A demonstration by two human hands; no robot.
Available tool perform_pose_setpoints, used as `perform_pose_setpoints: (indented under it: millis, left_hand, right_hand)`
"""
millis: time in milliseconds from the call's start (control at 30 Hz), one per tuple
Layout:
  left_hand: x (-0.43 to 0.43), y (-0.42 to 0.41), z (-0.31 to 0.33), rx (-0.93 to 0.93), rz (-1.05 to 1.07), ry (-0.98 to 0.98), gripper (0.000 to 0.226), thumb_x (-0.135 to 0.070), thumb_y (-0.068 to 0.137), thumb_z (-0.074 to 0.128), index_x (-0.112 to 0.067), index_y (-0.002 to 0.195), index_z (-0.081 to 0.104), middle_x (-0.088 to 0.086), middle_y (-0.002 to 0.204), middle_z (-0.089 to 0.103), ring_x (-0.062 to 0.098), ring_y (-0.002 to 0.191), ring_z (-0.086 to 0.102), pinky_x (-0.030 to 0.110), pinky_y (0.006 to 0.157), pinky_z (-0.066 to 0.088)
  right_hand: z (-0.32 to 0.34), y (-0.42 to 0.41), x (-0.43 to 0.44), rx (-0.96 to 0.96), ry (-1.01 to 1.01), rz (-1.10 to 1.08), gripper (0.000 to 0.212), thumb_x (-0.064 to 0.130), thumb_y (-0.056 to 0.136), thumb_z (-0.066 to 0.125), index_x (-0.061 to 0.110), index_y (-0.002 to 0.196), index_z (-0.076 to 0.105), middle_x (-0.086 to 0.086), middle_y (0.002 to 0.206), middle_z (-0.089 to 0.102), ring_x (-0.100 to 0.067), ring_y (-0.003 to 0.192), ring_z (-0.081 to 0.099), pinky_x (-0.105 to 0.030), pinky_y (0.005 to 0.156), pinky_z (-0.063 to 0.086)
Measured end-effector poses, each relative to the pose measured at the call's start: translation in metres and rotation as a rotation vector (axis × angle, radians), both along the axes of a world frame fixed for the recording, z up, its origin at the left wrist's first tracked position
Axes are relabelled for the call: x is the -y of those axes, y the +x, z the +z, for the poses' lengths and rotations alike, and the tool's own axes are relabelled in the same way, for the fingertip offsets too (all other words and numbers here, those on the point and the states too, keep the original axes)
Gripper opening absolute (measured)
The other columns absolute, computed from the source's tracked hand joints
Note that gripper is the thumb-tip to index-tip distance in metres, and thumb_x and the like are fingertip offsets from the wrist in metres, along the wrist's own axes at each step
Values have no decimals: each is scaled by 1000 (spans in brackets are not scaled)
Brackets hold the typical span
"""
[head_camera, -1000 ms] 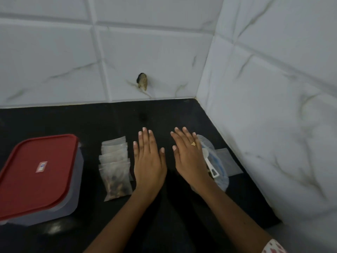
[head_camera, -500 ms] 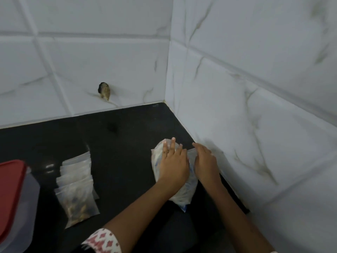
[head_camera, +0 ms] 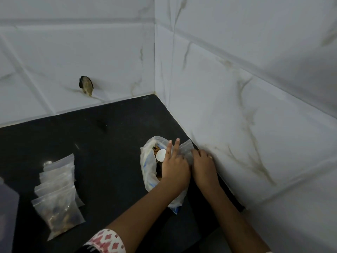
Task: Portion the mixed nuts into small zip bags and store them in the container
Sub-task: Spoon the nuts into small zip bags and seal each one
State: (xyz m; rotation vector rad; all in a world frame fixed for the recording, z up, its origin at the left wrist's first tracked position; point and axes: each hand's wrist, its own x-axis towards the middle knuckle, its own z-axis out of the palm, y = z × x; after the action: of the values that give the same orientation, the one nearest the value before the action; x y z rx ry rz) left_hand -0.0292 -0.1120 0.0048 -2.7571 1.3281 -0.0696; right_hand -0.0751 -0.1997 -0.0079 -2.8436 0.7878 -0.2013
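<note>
- My left hand [head_camera: 176,168] lies over the big bag of mixed nuts [head_camera: 148,167], two fingers straight and pointing away from me; the thumb and the other fingers are hidden, so I cannot tell whether it is pinching anything
- My right hand [head_camera: 205,166] sits just beside the tiled wall [head_camera: 237,125], its fingers curled down onto the near edge of an empty small zip bag [head_camera: 187,146], which looks like a pinch
- That small zip bag lies between the two hands, against the foot of the wall and touching the right side of the big bag's mouth
- The big bag lies on the black counter [head_camera: 109,143] with its long axis running from near me out towards the corner, mouth open at the far end, nuts showing inside with a white round scoop [head_camera: 161,155] on them
- What matters next, as I judge it: the scoop is just left of my left fingertips, so the left hand is the nearer one to take it while the right keeps the small bag open
- Filled bags [head_camera: 60,210] are stacked well to the left, with the container [head_camera: 7,221] at the frame's left edge beyond them
</note>
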Motion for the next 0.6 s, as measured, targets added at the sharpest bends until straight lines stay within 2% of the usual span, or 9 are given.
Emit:
perform_pose_setpoints:
  millis: [67,133,233,267,333,400,467,500,600]
  left_hand:
    - [0,0,0,-5,29,-12,44,-30,98,28,-12,133,47,10,146,39,30,145,-9,48,106,-25]
    - [-3,-1,-3,-49,38,-91,42,-30,97,28,-11,123,55,7,139,48,28,145,-5,47,109,-23]
    - [-9,2,-8,-74,59,-411,44,-29,89,31,-9,108,64,5,117,65,29,140,29,44,117,1]
    - [-10,3,-8,-104,60,-539,46,-29,88,30,-7,115,61,6,124,61,28,139,31,40,117,4]
    - [-14,6,-2,-365,125,-758,45,-23,95,37,-4,136,39,9,148,34,23,144,15,25,115,-1]
    - [-17,7,8,-562,195,-962,52,-18,95,47,-4,142,28,8,152,24,19,143,16,20,115,8]
    - [-21,10,23,-633,289,-1143,55,-19,93,53,-6,141,29,5,142,37,17,132,36,27,111,28]
    - [-23,13,31,-695,349,-1189,53,-21,93,54,-7,139,32,0,131,45,14,121,45,28,104,38]
    - [-34,24,46,-947,467,-1286,32,-25,93,53,-12,122,50,-8,102,59,13,99,59,31,88,51]
  right_hand:
    - [2,3,-1,41,32,-13,40,11,95,40,13,135,38,-11,129,50,-25,114,52,-29,97,38]
    - [6,3,-4,88,52,-13,38,11,95,43,10,133,41,-13,126,54,-26,112,54,-31,96,40]
    - [16,-3,-8,175,77,-52,44,10,87,57,7,130,46,-15,121,58,-30,108,56,-35,93,43]
    - [22,-5,-9,209,81,-74,47,7,86,57,8,132,45,-15,122,57,-30,110,53,-35,93,43]
    - [35,-8,-12,288,121,-108,48,1,88,52,9,134,42,-14,126,54,-29,115,48,-35,94,42]
    - [49,-9,-18,406,166,-133,45,1,89,53,7,132,45,-15,123,56,-29,114,51,-35,92,45]
    - [59,-9,-25,549,178,-120,39,0,88,55,4,126,50,-17,114,61,-29,105,56,-31,81,49]
    - [63,-9,-29,611,193,-93,37,-1,87,56,3,124,53,-16,107,63,-29,99,58,-26,75,46]
    - [70,-8,-41,690,357,-20,37,-1,86,56,7,122,52,-2,88,58,-21,86,57,-19,70,42]
